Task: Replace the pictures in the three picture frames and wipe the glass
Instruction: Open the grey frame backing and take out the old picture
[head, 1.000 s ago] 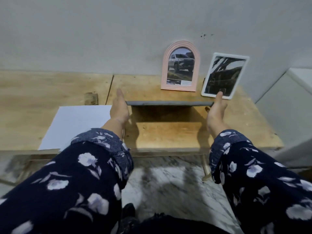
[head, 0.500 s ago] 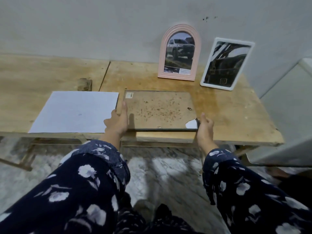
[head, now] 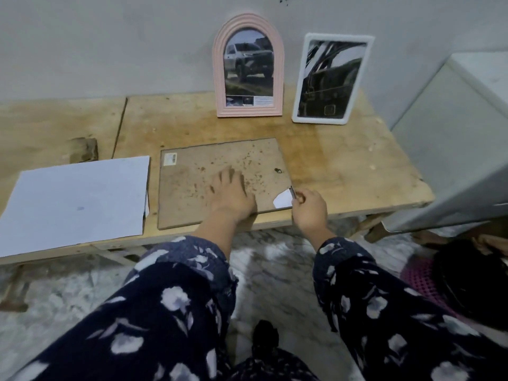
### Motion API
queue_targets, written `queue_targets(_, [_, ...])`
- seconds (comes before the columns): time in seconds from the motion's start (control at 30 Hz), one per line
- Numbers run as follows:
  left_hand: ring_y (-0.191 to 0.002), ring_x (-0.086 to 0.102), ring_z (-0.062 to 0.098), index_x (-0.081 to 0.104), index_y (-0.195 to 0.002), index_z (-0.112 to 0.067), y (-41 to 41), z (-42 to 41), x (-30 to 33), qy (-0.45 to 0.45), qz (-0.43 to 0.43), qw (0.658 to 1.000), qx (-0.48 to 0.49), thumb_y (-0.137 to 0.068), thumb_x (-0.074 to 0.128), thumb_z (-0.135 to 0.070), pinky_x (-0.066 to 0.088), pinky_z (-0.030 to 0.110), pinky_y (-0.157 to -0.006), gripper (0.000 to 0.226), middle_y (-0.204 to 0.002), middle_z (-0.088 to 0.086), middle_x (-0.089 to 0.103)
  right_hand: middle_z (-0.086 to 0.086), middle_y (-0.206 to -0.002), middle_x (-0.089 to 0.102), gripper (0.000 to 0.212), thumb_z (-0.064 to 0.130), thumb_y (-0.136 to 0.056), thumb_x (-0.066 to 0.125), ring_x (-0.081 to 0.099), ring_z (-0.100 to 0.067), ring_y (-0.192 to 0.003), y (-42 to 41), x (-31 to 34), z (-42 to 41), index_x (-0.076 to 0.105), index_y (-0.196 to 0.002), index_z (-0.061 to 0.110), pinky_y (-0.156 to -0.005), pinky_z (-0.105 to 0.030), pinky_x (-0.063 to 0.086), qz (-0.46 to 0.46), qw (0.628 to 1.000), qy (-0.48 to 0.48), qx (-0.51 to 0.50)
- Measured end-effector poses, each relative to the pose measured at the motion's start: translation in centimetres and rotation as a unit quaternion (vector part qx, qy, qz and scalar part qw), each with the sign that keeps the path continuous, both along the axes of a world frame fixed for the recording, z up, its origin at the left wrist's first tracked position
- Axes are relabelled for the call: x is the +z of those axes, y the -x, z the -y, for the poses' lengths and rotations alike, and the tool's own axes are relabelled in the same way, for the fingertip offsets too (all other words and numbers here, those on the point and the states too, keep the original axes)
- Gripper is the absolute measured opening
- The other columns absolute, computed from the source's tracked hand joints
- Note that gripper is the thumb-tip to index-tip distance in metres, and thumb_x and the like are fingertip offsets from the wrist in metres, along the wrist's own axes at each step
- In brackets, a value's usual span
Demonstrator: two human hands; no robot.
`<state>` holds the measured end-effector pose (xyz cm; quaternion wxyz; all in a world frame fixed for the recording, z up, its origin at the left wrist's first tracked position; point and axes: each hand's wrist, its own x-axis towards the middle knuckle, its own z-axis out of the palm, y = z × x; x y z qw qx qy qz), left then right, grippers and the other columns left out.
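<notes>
A large picture frame (head: 192, 177) lies face down on the wooden table (head: 343, 166), its stained brown backing up and one near corner torn to white. My left hand (head: 232, 192) rests flat on the backing, fingers spread. My right hand (head: 309, 209) pinches a small metal clip at the frame's right edge. A pink arched frame (head: 248, 111) with a truck picture and a white rectangular frame (head: 334, 78) with a dark picture lean upright against the wall behind.
A white sheet of paper (head: 77, 199) lies on the table to the left of the frame. A small wooden block (head: 83, 149) sits behind it. A grey-white cabinet (head: 453, 149) stands at the right. Marble floor lies below.
The large frame went from held on edge to lying face down on the table. My left hand moved onto its backing, and my right hand shifted to the clip at the right edge.
</notes>
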<state>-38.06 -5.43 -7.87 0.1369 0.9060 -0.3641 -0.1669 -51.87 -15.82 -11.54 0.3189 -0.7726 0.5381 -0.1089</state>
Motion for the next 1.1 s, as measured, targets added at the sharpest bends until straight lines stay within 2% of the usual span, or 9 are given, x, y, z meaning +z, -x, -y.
queue_targets(0.23, [-0.149,0.001,0.027,0.016,-0.153,-0.021,2.0,4.4,-2.0,-0.094,-0.001,0.991,-0.094,-0.095,0.043,-0.05,0.009,0.053,-0.116,0.069,-0.162,-0.001,0.0,-0.005,-0.119,0.067,0.028,0.011,-0.09,0.059,0.061,-0.021,-0.108,0.5,0.2,1.6,0.067,-0.117,0.012,-0.088,-0.021,0.043,0.053,0.996,-0.065,-0.03])
queue_targets(0.37, [-0.132,0.032,0.039,0.024,-0.146,-0.015,2.0,5.1,-1.5,-0.155,0.12,0.966,-0.169,-0.098,0.036,-0.049,0.039,0.047,-0.1,0.06,-0.15,0.018,0.025,-0.006,-0.119,0.067,0.028,0.01,-0.089,0.059,0.061,-0.023,-0.11,0.5,-0.1,1.9,0.068,-0.115,0.011,-0.095,-0.029,0.048,0.073,0.994,-0.081,-0.019])
queue_targets(0.47, [-0.122,0.045,0.041,0.018,-0.148,-0.01,2.5,6.5,-0.4,-0.208,0.148,0.944,-0.209,-0.1,0.033,-0.036,0.04,0.044,-0.097,0.057,-0.143,0.027,0.034,-0.004,-0.117,0.068,0.025,0.011,-0.09,0.058,0.062,-0.023,-0.107,0.5,-0.3,2.1,0.068,-0.113,0.013,-0.087,-0.024,0.046,0.068,0.994,-0.083,-0.023])
queue_targets(0.6, [-0.128,0.042,0.042,0.004,-0.153,-0.003,3.0,8.0,-0.7,-0.237,0.165,0.935,-0.205,-0.101,0.026,-0.024,0.041,0.045,-0.097,0.06,-0.142,0.032,0.038,-0.004,-0.114,0.068,0.024,0.01,-0.09,0.057,0.062,-0.023,-0.101,0.6,-0.2,2.3,0.068,-0.111,0.015,-0.081,-0.023,0.046,0.061,0.994,-0.092,-0.016])
queue_targets(0.67, [-0.122,0.048,0.042,0.012,-0.151,0.002,2.9,8.3,-0.6,-0.243,0.171,0.928,-0.224,-0.1,0.028,-0.024,0.044,0.042,-0.086,0.059,-0.136,0.029,0.047,-0.005,-0.11,0.069,0.025,0.009,-0.089,0.057,0.063,-0.024,-0.099,0.6,0.0,2.2,0.068,-0.11,0.015,-0.083,-0.027,0.05,0.063,0.993,-0.096,-0.017])
queue_targets(0.77, [-0.095,0.058,0.035,0.046,-0.135,-0.002,2.4,8.5,0.3,-0.257,0.155,0.92,-0.253,-0.097,0.037,-0.023,0.043,0.036,-0.071,0.045,-0.117,0.017,0.058,-0.005,-0.105,0.069,0.027,0.006,-0.087,0.054,0.063,-0.025,-0.097,0.6,0.1,2.0,0.068,-0.108,0.016,-0.085,-0.033,0.052,0.069,0.993,-0.092,-0.024])
queue_targets(0.97, [-0.062,0.043,0.021,0.051,-0.125,-0.009,2.4,8.7,0.6,-0.248,0.147,0.916,-0.279,-0.097,0.026,-0.028,0.029,0.028,-0.048,0.043,-0.109,0.011,0.057,-0.003,-0.109,0.068,0.024,0.01,-0.089,0.052,0.062,-0.024,-0.098,0.2,0.1,2.4,0.068,-0.103,0.022,-0.083,-0.029,0.05,0.065,0.991,-0.111,-0.036])
queue_targets(1.03, [-0.058,0.041,0.019,0.05,-0.124,-0.009,2.5,8.6,0.9,-0.257,0.187,0.9,-0.298,-0.097,0.027,-0.031,0.029,0.027,-0.048,0.042,-0.104,0.009,0.058,-0.002,-0.115,0.064,0.024,0.015,-0.092,0.05,0.06,-0.023,-0.105,-0.1,0.6,2.6,0.067,-0.108,0.022,-0.085,-0.032,0.051,0.056,0.997,-0.038,-0.025])
queue_targets(1.1, [-0.062,0.048,0.019,0.045,-0.125,-0.004,2.6,8.3,1.6,-0.266,0.235,0.882,-0.308,-0.099,0.031,-0.035,0.034,0.028,-0.052,0.042,-0.097,0.008,0.059,-0.001,-0.128,0.057,0.034,0.015,-0.093,0.051,0.051,-0.022,-0.119,-0.3,1.0,3.0,0.06,-0.126,0.02,-0.093,-0.037,0.048,0.018,0.995,0.075,0.063])
